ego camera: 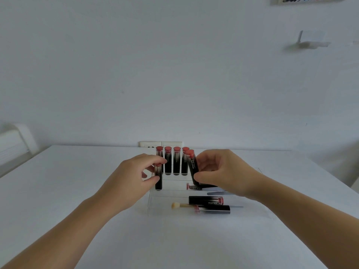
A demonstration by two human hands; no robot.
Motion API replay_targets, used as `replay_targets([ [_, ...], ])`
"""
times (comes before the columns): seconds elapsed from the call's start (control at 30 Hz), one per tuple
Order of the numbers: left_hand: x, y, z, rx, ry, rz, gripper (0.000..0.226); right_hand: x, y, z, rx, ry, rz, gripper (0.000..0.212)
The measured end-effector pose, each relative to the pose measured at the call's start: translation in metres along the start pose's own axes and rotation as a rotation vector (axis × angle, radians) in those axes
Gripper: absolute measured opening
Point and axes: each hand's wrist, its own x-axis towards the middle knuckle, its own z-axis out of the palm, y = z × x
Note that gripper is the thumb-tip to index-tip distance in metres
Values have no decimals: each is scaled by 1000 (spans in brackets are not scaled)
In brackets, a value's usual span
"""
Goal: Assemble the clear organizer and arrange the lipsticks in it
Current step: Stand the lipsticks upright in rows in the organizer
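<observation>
A clear organizer [153, 202] stands on the white table. Several black lipsticks with red tops [176, 162] stand upright in its back row. My left hand [134, 177] pinches another upright lipstick [158, 183] at the front left of the organizer. My right hand [219, 171] grips a tilted lipstick [192, 166] next to the right end of the back row. Two lipsticks [206, 200] lie flat in the front tray, and a third [194, 186] lies further back, partly hidden under my right hand.
A small makeup brush [179, 205] with a pale tip lies in the front tray beside the flat lipsticks. A thin grey tool [215, 193] lies behind them. Wall sockets [153, 145] sit at the table's far edge. A white wall unit [13, 144] is at far left.
</observation>
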Motion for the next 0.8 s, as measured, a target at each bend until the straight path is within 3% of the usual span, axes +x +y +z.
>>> replay_targets([
  [0.3, -12, -9, 18, -50, 142, 4, 68, 10, 3, 30, -39, 101, -45, 20],
  [0.8, -14, -17, 29, -49, 232, 16, 60, 19, 5, 63, -141, 164, -42, 9],
])
